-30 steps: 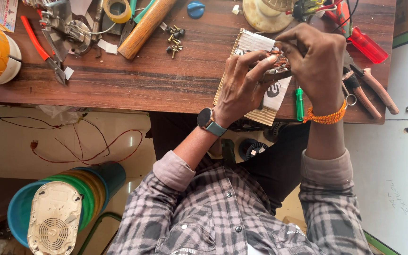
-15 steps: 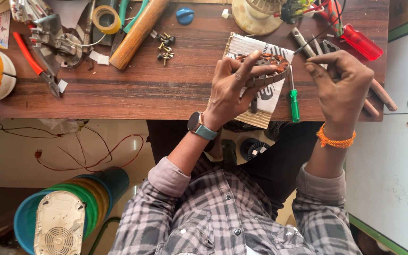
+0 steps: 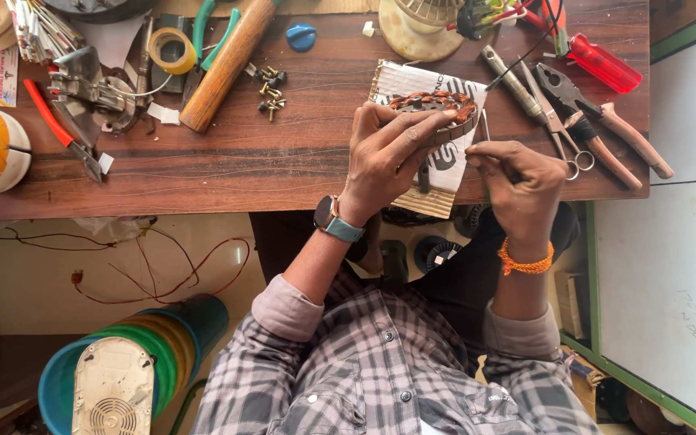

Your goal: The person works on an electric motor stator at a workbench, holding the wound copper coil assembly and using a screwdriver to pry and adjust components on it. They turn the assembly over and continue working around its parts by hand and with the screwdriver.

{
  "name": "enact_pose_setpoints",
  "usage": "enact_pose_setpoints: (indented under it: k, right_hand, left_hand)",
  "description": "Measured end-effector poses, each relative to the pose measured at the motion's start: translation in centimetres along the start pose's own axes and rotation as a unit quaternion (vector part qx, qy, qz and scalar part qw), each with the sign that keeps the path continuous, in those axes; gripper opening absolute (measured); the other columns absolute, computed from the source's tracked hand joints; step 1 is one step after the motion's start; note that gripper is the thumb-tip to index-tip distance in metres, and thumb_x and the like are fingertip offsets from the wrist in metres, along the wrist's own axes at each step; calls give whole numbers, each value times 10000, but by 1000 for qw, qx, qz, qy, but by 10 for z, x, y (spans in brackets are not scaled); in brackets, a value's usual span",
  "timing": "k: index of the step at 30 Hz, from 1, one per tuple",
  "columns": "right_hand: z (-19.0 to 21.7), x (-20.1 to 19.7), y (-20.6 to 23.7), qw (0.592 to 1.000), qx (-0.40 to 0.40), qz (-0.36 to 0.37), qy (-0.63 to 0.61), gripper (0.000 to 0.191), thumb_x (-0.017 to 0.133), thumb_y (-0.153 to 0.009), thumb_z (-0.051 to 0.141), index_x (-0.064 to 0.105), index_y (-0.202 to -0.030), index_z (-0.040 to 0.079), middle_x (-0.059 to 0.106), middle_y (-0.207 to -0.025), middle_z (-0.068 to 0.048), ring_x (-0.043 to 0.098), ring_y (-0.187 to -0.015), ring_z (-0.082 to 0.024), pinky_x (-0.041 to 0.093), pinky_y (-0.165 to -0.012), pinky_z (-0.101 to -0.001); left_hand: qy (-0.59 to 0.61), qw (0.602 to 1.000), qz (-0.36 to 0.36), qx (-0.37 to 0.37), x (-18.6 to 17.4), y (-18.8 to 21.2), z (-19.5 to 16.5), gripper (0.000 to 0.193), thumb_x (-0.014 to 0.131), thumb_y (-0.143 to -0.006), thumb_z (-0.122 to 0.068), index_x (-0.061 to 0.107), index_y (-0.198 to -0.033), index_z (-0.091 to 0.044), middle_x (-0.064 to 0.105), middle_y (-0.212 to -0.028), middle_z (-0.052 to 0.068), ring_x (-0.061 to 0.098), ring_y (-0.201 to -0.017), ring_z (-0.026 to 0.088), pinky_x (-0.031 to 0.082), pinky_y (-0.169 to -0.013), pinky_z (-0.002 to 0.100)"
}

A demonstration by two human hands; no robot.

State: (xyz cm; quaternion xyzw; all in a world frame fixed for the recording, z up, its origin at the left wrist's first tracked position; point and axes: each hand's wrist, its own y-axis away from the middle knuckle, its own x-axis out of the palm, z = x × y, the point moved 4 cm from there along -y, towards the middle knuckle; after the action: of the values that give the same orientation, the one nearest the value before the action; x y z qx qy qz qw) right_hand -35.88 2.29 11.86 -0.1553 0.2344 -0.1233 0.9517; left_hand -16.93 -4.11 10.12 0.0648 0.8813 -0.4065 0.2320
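On the wooden table (image 3: 283,173), over a piece of corrugated cardboard (image 3: 437,173), the left hand (image 3: 388,157) curls closed around a copper-wound stator ring (image 3: 437,105), while the right hand (image 3: 521,173) pinches a thin metal tool (image 3: 485,129) just beside it; pliers (image 3: 598,121) lie near.

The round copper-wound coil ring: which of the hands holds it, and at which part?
The left hand grips the round copper-wound coil ring by its near rim. The right hand pinches a thin tool beside it.
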Motion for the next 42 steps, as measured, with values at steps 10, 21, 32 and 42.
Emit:
enact_pose_setpoints:
  k: [10,21,32,42]
  right_hand:
    - [4,30,12,998,-52,12,33,104,736,-952,-71,763,-1044,-29,775,-949,-122,739,-804,-140,587,-704,-249]
    - [5,28,32,998,-25,12,60,116,739,-930,-69,764,-1032,-20,773,-891,-104,735,-733,-131,553,-635,-242]
    - [10,17,39,999,-15,-27,-24,104,719,-979,-86,748,-1061,-28,736,-895,-61,664,-765,-62,503,-664,-202]
    - [15,0,24,997,-40,-61,40,71,799,-1004,-28,744,-1042,-5,649,-803,10,454,-648,-14,315,-576,-216]
  left_hand:
    - [-30,999,-5,22,2,4,0,418,778,-942,-209,655,-1337,-274,699,-1291,-108,561,-1009,140,404,-956,299]
    - [-181,978,-3,105,27,23,-4,265,814,-957,-299,675,-1174,-359,407,-1547,-95,375,-1385,182,299,-1152,367]
    - [-72,995,-41,57,15,22,-6,212,822,-947,-205,618,-921,-155,504,-1473,-26,488,-1276,193,389,-1069,386]
    - [-27,994,-92,60,2,19,-11,335,823,-912,-101,496,-984,-131,652,-1347,-25,589,-1155,208,456,-976,398]
